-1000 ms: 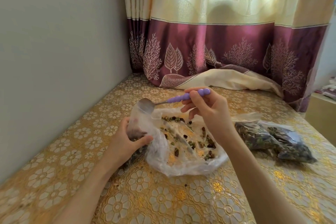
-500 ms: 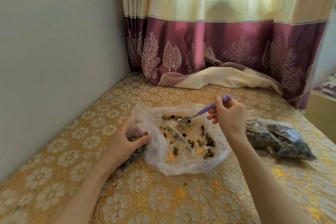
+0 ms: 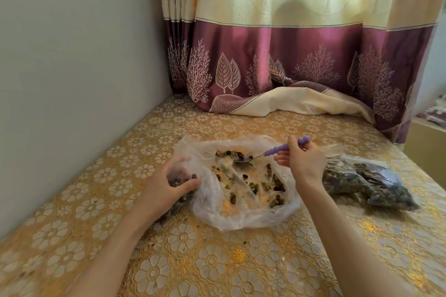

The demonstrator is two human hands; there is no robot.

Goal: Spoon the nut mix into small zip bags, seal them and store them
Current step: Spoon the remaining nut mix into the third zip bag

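Note:
A large clear plastic bag [image 3: 241,214] lies open on the gold floral tablecloth, with scattered nut mix [image 3: 253,185] inside. My right hand [image 3: 304,161] pinches the purple beaded handle of a metal spoon [image 3: 277,150]; the spoon's bowl rests among the nuts near the bag's far side. My left hand [image 3: 164,190] grips a small zip bag [image 3: 181,173] partly filled with nuts, held upright at the large bag's left edge. Two filled small bags [image 3: 366,183] lie to the right of my right forearm.
A grey wall [image 3: 72,79] runs along the left of the table. A cream and purple curtain [image 3: 289,55] hangs at the back, its hem bunched on the tablecloth [image 3: 217,260]. A few crumbs lie near the front. The table's right edge drops off beside a low ledge [image 3: 424,147].
My right hand swung the spoon away from the small bag's mouth, to the right and down into the large bag's nut mix. My left hand kept holding the small bag.

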